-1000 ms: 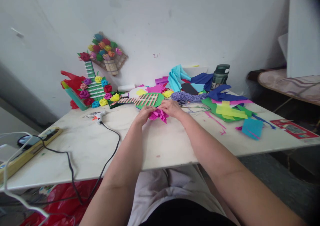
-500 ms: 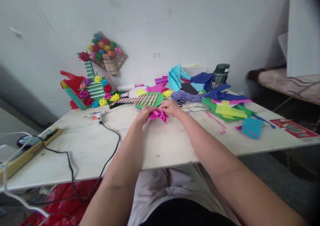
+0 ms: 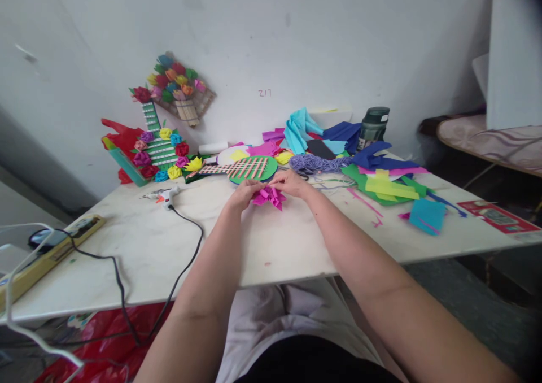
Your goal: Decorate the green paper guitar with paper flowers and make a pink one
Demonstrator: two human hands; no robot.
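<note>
Your left hand (image 3: 246, 193) and right hand (image 3: 290, 183) both pinched pink paper flower (image 3: 270, 197), back from front edge of bench (image 3: 292, 250); petals already formed, base hidden, its finish couldn't be told.

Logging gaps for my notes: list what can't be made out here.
Head view: whatever part of the pink paper piece lies behind the left fingers and right fingers, which hide it.
Head view: the near end of the yellow strip, cut off by the left edge.
Head view: the red card's print, too small and blurred.
</note>
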